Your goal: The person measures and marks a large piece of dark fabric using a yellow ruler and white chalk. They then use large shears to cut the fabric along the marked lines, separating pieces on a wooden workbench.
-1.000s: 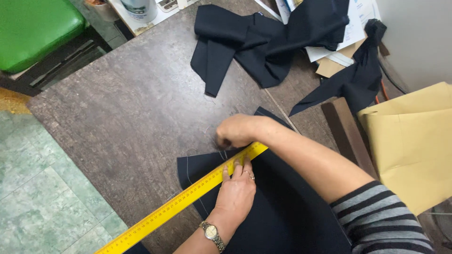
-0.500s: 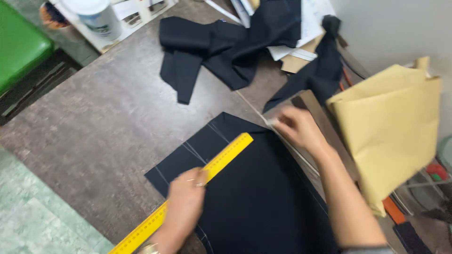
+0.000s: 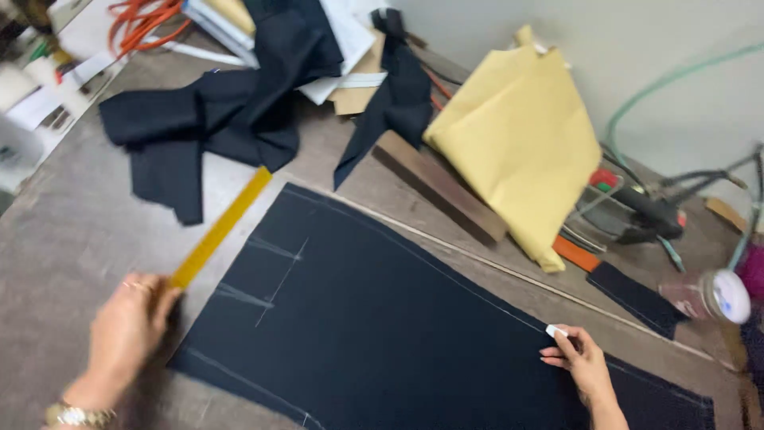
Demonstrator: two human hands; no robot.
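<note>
Two hands work over one large piece of dark navy cloth (image 3: 382, 334) spread flat on a grey-brown table (image 3: 72, 231), filling its near middle and running to the near right corner. Several pale chalk lines cross the cloth: one long line beside its far edge and a few short ones near the left end.

The left hand (image 3: 127, 326), with a gold watch (image 3: 76, 416) at the wrist, presses the near end of one yellow ruler (image 3: 221, 227) at the cloth's left edge; the fingers lie flat on it rather than closing round it. The ruler slants away toward the far left, its far end touching a second, crumpled heap of dark cloth (image 3: 215, 111).

The right hand (image 3: 585, 362) rests on the cloth near its right end, thumb and forefinger pinching one small white piece of chalk (image 3: 555, 330) just beside the long chalk line.

Along the far edge lie a stack of white papers (image 3: 342, 48), a coil of orange cord (image 3: 147, 20) at the far left corner, and one long dark wooden block (image 3: 438, 187). One folded yellow paper sheet (image 3: 521, 139) leans over the block. At the right edge sit a small dark cloth scrap (image 3: 637, 296), a clear jar with a white lid (image 3: 712, 296), and a blurred tangle of tools (image 3: 637, 207). A pale wall (image 3: 637, 48) with a green cable (image 3: 676, 80) stands behind the table.
</note>
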